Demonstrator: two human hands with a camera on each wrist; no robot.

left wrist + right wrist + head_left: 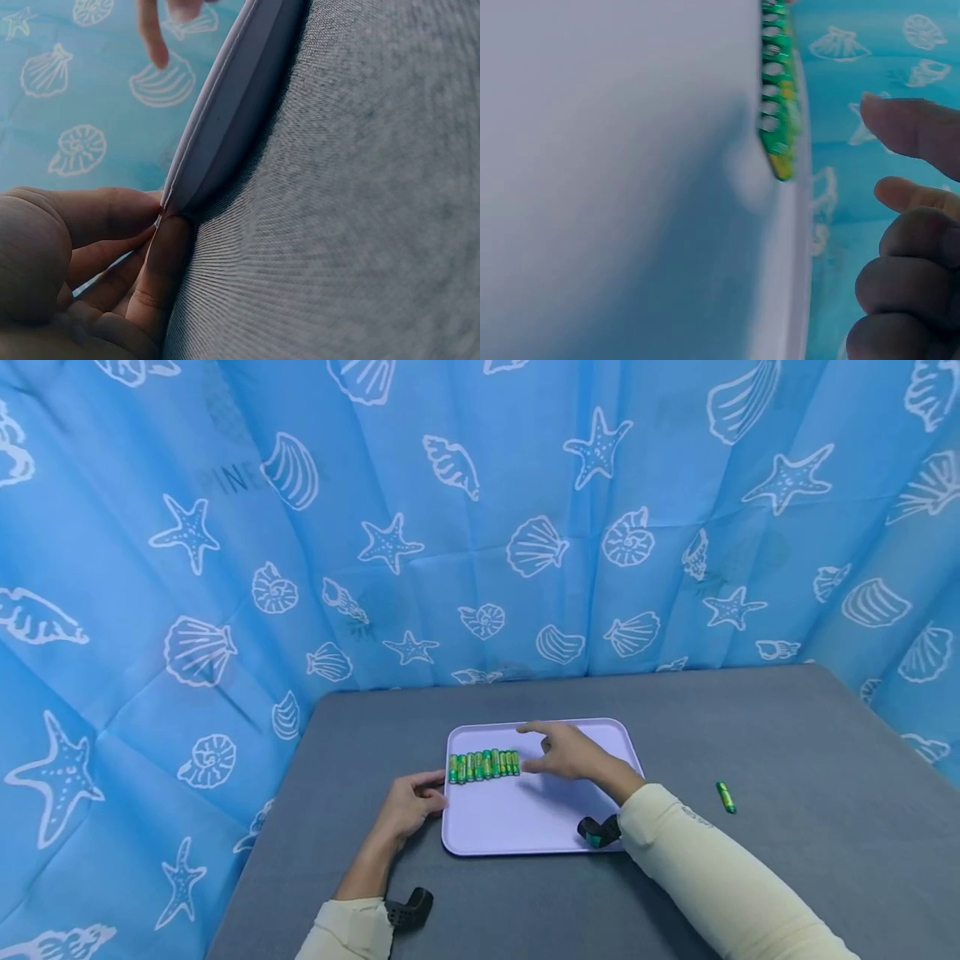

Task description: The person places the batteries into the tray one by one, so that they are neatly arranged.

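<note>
A pale lilac tray (517, 822) lies on the table, with a row of several green batteries (474, 766) side by side along its left part. My left hand (402, 810) pinches the tray's left edge; in the left wrist view its thumb (112, 214) and a finger meet at the rim. Over the tray, just right of the row, hovers my right hand (567, 752). Its thumb and index finger are spread apart, the other fingers curl inward, and nothing is between them. In the right wrist view the batteries (775, 97) stand apart from these fingers.
One loose green battery (726, 797) lies on the grey table (810, 860), right of the tray. A blue curtain (480, 527) with white shells and starfish hangs behind the table and along its left side. Black wrist devices (411, 910) sit at both cuffs.
</note>
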